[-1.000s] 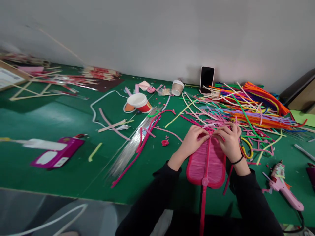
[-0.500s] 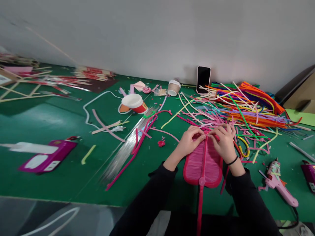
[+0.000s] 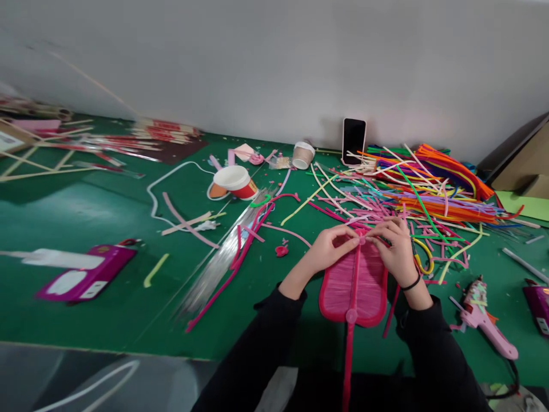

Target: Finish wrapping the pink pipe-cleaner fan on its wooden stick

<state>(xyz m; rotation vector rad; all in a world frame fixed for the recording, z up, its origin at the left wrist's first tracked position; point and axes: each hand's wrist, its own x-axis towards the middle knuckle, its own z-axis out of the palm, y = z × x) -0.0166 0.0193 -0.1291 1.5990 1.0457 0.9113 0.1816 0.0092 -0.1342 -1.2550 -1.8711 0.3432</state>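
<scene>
A pink hand fan (image 3: 372, 286), with a fuzzy pipe-cleaner rim, a centre rib and a long handle (image 3: 349, 360), lies with its handle toward my body. A small pink disc (image 3: 351, 316) sits where blade and handle meet. At the fan's far end, my left hand (image 3: 332, 249) pinches a small pink piece (image 3: 362, 238) on the centre line between thumb and fingertips. My right hand (image 3: 391, 246) pinches at the same spot from the right, its fingertips close to the left ones. The fingers partly cover the piece and the fan's top edge.
Colourful pipe cleaners (image 3: 446, 200) are heaped beyond my right hand, with yellow-handled scissors (image 3: 424, 257) nearby. A pink glue gun (image 3: 486, 326) lies right. A phone (image 3: 354, 141) leans on the wall. Leftward are a paper cup (image 3: 235, 182), clear strips (image 3: 214, 266) and a purple box (image 3: 90, 272).
My fingertips have parted slightly at the fan's top, and the small pink piece between them shows more. My right hand has shifted slightly; the fan has stayed in place.
</scene>
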